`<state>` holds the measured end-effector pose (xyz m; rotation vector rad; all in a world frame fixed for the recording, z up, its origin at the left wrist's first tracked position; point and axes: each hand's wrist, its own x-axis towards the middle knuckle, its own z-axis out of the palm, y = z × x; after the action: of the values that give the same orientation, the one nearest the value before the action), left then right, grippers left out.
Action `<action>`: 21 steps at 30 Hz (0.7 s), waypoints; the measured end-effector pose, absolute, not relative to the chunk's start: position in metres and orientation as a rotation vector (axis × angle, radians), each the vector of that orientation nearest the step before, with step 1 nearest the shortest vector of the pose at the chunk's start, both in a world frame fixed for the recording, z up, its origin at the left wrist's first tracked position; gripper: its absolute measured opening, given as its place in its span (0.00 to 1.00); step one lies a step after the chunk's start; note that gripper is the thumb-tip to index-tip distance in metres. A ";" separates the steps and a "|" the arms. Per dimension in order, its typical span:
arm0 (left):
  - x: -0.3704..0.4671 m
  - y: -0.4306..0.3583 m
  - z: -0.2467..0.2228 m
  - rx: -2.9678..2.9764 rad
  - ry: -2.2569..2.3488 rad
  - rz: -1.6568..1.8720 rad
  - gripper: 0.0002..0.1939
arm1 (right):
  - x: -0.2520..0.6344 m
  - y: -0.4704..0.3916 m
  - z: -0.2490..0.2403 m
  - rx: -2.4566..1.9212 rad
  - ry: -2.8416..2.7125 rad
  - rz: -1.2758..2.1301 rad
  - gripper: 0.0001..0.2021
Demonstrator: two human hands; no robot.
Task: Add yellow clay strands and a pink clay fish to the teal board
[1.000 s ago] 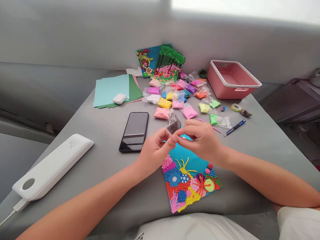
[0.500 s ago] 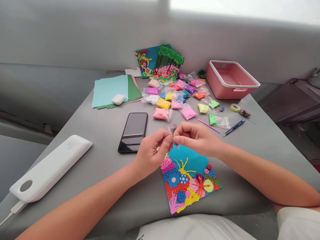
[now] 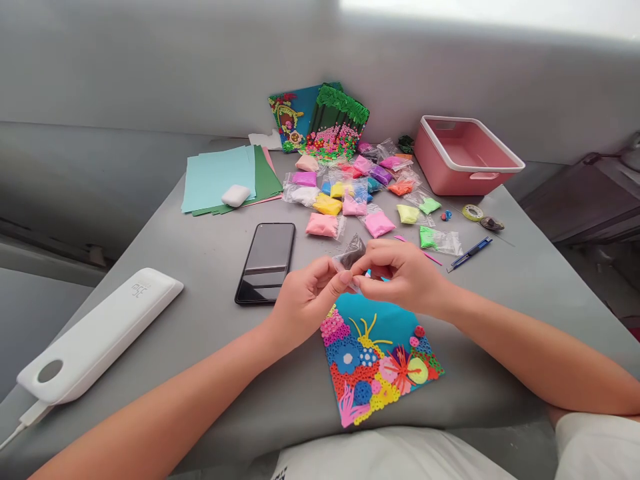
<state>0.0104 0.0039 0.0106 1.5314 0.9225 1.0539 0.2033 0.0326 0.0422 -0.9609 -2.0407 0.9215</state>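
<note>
Both hands meet over the top of a blue card picture (image 3: 376,308), pinching a small clear plastic bag (image 3: 354,249) with dark clay-like stuff inside. My left hand (image 3: 313,293) grips the bag's near end between thumb and fingers. My right hand (image 3: 397,273) has thumb and forefinger closed on the same end, touching the left thumb. Below them the card carries coral-like shapes in coloured clay: a blue flower, yellow strands, red strands and rings. Its upper edge is partly hidden by my hands. A pink stick (image 3: 431,257) lies partly behind my right hand.
Several clay bags (image 3: 323,225) lie beyond my hands. A phone (image 3: 265,263) and white power bank (image 3: 100,337) are left; coloured sheets (image 3: 215,177) with a white case (image 3: 235,195) lie behind. At right are a utility knife (image 3: 470,255), tape roll (image 3: 473,213) and pink bin (image 3: 460,180).
The dark bag has tipped up and away, so more of it shows above my fingers. My right hand has shifted slightly right. The view has moved a little.
</note>
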 end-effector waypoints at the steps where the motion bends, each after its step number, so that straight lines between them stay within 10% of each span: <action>1: 0.010 0.003 0.011 1.598 0.944 1.059 0.12 | 0.203 0.032 0.042 -0.967 -2.041 0.920 0.04; 21: 0.012 0.002 0.011 1.559 0.975 1.031 0.10 | 0.205 0.033 0.031 -0.603 -2.224 0.394 0.06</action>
<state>0.0116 0.0022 0.0113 1.5591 0.9750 1.0311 0.2054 0.0325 0.0313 -0.6033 -2.2241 0.3935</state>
